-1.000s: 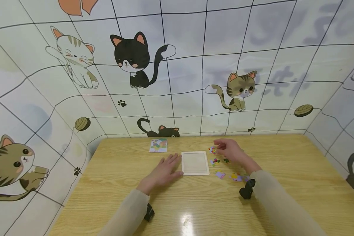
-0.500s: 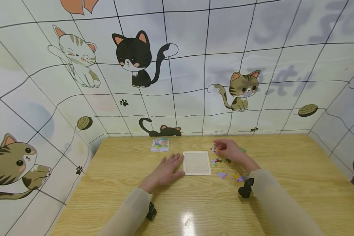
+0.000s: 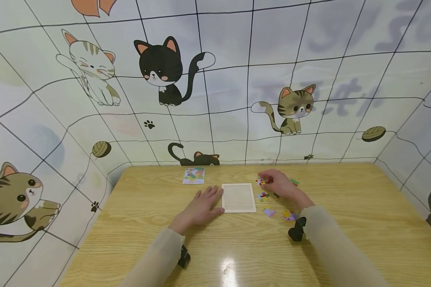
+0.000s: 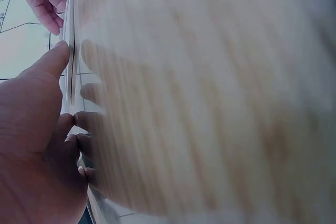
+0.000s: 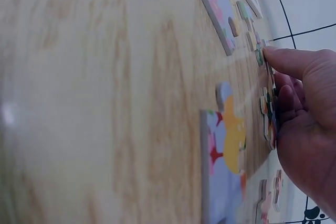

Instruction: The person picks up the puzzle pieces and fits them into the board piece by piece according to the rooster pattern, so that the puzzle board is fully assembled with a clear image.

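A square, pale wooden tray [image 3: 253, 199] lies on the table, its inside bare. My left hand [image 3: 200, 208] rests with fingers spread at its left edge, fingertips and thumb touching the rim. To the right of the tray, my right hand [image 3: 281, 185] pinches a small colourful puzzle piece [image 3: 260, 181] at the back between thumb and index finger, the other fingers curled under. The right wrist view has my right hand [image 5: 310, 98] low among pieces, its thumb partly hiding them. My left hand [image 4: 37, 124] also shows in the left wrist view.
Several puzzle pieces lie right of the tray, among them a lilac one [image 3: 269, 212], a yellow and lilac one [image 3: 289, 215] and a green one [image 3: 294, 182]. A picture card [image 3: 193, 175] lies at the back left. Cat-patterned cloth [image 3: 230, 119] stands behind the table.
My right hand has shifted slightly left and closer around the back piece, and a green piece beyond the wrist has come into view. My left hand has stayed at the tray.
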`<state>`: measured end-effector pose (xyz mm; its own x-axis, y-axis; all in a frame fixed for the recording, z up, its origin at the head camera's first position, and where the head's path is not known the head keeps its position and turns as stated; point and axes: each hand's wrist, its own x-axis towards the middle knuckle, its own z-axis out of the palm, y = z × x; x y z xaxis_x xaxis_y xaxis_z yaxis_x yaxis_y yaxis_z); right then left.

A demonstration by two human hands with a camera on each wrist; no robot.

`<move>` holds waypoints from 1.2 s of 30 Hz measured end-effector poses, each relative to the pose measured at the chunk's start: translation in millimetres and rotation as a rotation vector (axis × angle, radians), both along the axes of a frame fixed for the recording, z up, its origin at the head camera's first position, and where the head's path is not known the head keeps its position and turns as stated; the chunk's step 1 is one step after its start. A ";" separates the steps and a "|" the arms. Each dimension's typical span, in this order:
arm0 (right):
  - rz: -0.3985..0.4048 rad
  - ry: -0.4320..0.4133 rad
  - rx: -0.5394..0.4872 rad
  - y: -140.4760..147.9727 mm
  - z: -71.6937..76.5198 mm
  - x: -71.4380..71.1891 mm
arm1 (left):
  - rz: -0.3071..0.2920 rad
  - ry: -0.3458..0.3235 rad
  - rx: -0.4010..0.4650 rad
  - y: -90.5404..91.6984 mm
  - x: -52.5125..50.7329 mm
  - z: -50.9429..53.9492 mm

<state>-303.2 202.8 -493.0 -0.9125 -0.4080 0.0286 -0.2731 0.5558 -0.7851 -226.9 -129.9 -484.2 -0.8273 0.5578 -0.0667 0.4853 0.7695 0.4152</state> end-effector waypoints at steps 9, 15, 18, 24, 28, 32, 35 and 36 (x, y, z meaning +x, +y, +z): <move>0.036 0.021 0.054 1.6 2.1 -2.4 | 0.010 0.018 -0.021 1.8 2.5 -0.2; 0.042 0.017 0.071 2.4 3.2 -3.4 | 0.011 0.031 -0.032 2.7 2.3 0.1; 0.034 0.009 0.065 1.9 2.9 -3.5 | 0.010 0.026 -0.040 3.1 2.4 0.8; 0.007 -0.007 0.050 0.9 -1.4 -5.1 | 0.019 0.003 -0.068 3.3 3.5 2.7; -0.010 -0.028 0.045 0.3 -2.5 -7.3 | 0.023 -0.007 -0.075 3.5 3.1 2.9; -0.013 -0.039 0.035 -0.9 -1.0 -8.5 | 0.021 -0.004 -0.083 3.2 2.0 1.3; -0.008 -0.034 0.038 -2.1 0.1 -9.1 | 0.022 -0.003 -0.086 2.8 1.4 0.3; -0.006 -0.034 0.041 -2.6 0.6 -9.4 | 0.023 -0.003 -0.087 2.7 1.3 0.1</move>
